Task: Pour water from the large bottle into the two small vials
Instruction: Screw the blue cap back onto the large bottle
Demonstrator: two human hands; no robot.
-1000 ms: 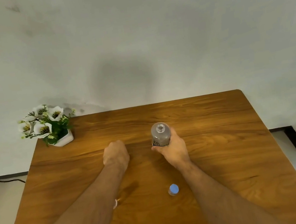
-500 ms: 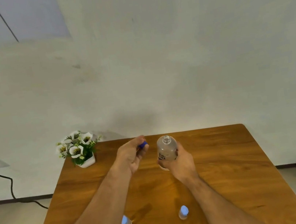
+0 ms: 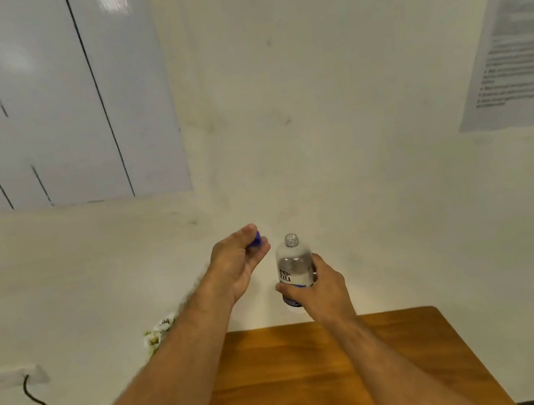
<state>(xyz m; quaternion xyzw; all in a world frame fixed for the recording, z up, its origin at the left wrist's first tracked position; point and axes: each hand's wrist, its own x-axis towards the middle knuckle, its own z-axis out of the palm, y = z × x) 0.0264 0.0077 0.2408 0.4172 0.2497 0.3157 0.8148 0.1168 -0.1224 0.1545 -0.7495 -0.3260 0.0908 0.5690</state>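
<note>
The large bottle (image 3: 294,269) is uncapped, held upright above the table's (image 3: 320,385) far edge, right hand (image 3: 320,289) fingers wrapped around it. The left hand (image 3: 240,263) pinches the blue cap (image 3: 257,239). Both pours seemingly remain; the 2 vials are out of view.

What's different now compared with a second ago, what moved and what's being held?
The right hand has lifted the large bottle off the table and now holds it upright, neck open. The left hand, a fist resting on the table a second ago, is raised beside it, pinching the blue cap. The view has tilted up, so the two vials are out of frame. The right hand's grip on the bottle is unchanged.
</note>
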